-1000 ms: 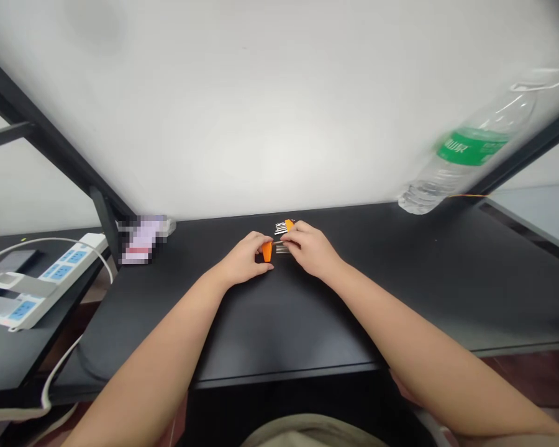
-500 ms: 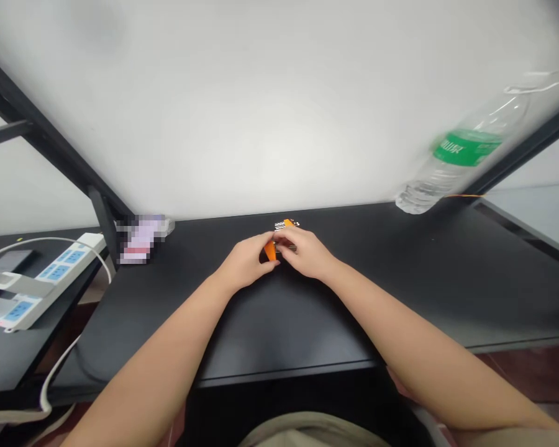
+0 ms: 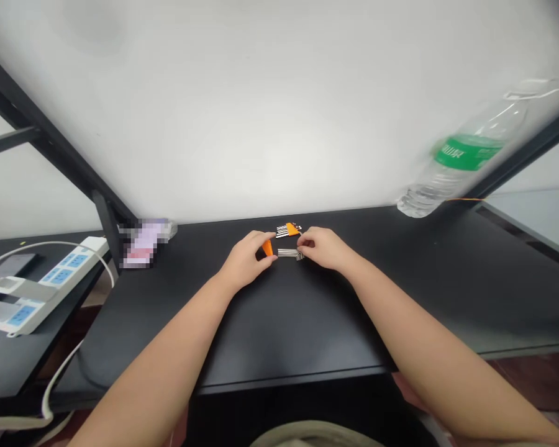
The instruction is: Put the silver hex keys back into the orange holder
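Note:
My left hand (image 3: pixel 246 261) pinches an orange plastic hex key holder (image 3: pixel 267 248) between thumb and fingers, just above the black tabletop. To its right, several silver hex keys (image 3: pixel 287 252) lie side by side, with their bent ends to the right. My right hand (image 3: pixel 325 248) is closed at those bent ends, its thumb and fingertips pinched together; whether a key is between them is too small to tell. Just behind lies a second orange holder (image 3: pixel 292 230) with several hex keys in it, their long ends pointing left.
A large clear bottle with a green label (image 3: pixel 468 152) leans at the back right by the wall. A pixelated package (image 3: pixel 142 243) lies at the back left. A white power strip (image 3: pixel 51 284) with cables is on the adjoining left surface. Black frame bars rise on both sides.
My right hand has moved right, away from the orange holder in my left hand, to the bent ends of the loose keys, which now show. My left hand stays nearly in place.

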A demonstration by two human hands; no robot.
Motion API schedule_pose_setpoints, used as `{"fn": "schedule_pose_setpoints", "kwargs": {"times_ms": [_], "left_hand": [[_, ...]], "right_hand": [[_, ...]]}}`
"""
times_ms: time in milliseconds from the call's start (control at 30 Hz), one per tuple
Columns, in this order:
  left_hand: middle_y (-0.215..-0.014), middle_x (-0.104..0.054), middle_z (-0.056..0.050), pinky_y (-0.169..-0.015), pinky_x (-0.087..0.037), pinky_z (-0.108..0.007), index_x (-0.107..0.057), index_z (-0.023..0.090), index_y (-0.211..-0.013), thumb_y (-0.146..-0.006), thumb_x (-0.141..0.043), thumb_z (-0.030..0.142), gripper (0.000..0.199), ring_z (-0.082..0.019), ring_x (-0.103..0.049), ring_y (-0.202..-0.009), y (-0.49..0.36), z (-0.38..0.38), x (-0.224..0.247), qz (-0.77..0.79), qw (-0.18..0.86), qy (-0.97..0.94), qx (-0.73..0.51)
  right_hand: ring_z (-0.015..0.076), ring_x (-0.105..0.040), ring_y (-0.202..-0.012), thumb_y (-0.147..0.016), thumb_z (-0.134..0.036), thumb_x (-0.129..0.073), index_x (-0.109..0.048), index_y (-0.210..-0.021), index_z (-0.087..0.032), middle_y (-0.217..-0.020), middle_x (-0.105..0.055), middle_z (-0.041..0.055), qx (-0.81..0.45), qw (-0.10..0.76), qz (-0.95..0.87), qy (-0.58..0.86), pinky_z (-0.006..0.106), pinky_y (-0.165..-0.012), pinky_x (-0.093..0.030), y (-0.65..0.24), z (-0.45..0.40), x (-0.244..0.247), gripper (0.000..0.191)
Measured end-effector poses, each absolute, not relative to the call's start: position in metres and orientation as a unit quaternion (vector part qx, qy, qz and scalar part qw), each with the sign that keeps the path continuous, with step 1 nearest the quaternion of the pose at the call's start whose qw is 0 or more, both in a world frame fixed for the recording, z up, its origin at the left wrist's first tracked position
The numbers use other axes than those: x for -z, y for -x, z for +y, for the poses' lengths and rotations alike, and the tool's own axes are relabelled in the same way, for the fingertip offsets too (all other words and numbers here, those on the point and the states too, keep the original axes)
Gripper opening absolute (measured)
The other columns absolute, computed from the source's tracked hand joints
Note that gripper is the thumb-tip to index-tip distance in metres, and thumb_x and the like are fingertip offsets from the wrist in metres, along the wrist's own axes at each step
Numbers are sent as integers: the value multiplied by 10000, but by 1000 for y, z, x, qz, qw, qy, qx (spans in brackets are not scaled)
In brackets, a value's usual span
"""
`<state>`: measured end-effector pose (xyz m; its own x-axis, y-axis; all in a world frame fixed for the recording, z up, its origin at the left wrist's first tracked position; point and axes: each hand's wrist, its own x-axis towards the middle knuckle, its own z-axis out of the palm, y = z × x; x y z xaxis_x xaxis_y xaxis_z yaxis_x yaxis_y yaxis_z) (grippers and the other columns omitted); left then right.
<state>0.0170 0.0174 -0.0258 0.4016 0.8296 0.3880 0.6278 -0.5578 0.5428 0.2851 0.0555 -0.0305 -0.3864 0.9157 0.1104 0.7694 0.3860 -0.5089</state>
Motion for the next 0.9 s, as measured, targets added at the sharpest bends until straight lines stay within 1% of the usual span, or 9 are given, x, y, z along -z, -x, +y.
{"fn": "schedule_pose_setpoints", "kwargs": {"times_ms": [167,200,267,367,433,533,633,700,900], "left_hand": [[-1380,-648,-60,-1093,-523,-416,-505,273,-1501,-905,-736,288,639,-241,-642,-1233,-16,19,27,472,159,-806,-320],[-1383,-647,-64,-1096,-521,-421,-504,271,-1502,-906,-734,288,639,-246,-638,-1242,-16,20,27,474,158,-805,-320],[-1390,-644,-68,-1095,-522,-427,-510,271,-1496,-909,-730,289,628,-253,-632,-1254,-15,20,27,475,156,-805,-321],[-1401,-637,-66,-1094,-522,-424,-509,276,-1494,-914,-721,283,618,-248,-625,-1265,-15,19,27,468,158,-807,-323],[-1401,-636,-66,-1099,-521,-420,-502,275,-1499,-916,-716,273,621,-242,-624,-1268,-15,19,27,463,159,-810,-325],[-1410,-637,-70,-1113,-518,-422,-496,265,-1504,-910,-720,271,636,-241,-630,-1273,-15,20,28,461,158,-810,-326],[-1458,-621,-73,-1143,-504,-426,-499,255,-1503,-902,-732,292,646,-246,-622,-1307,-14,22,29,459,156,-811,-327],[-1482,-611,-74,-1161,-494,-430,-500,253,-1506,-901,-734,308,651,-250,-616,-1329,-15,22,29,460,157,-811,-327],[-1471,-626,-78,-1168,-493,-446,-495,252,-1512,-898,-738,329,665,-255,-623,-1335,-16,21,28,460,170,-806,-332]], "right_hand": [[181,-635,-785,-791,-229,-695,-716,-818,-209,-961,-707,60,-174,125,-789,576,278,-686,-441,-284,55,27,40],[185,-633,-768,-772,-245,-715,-706,-815,-206,-960,-711,66,-175,109,-777,594,282,-657,-432,-285,55,26,59],[185,-629,-718,-754,-276,-737,-691,-823,-208,-937,-721,67,-199,85,-757,616,284,-600,-410,-286,55,24,106],[172,-629,-677,-765,-250,-722,-682,-834,-219,-869,-728,39,-255,83,-744,611,275,-575,-400,-288,53,20,86],[168,-642,-703,-791,-214,-688,-676,-833,-224,-854,-730,19,-281,112,-751,587,268,-605,-418,-286,50,19,44],[162,-641,-738,-853,-196,-633,-662,-839,-225,-852,-720,-1,-300,191,-775,521,271,-668,-449,-281,46,18,44],[159,-621,-757,-894,-192,-605,-677,-910,-224,-907,-688,7,-282,290,-792,457,286,-708,-467,-275,41,16,81],[160,-603,-768,-921,-187,-586,-697,-959,-228,-948,-657,22,-250,332,-802,429,296,-719,-469,-270,36,13,125],[183,-594,-819,-996,-198,-531,-726,-1001,-237,-986,-626,57,-177,353,-828,398,322,-748,-477,-264,27,5,199]]}}
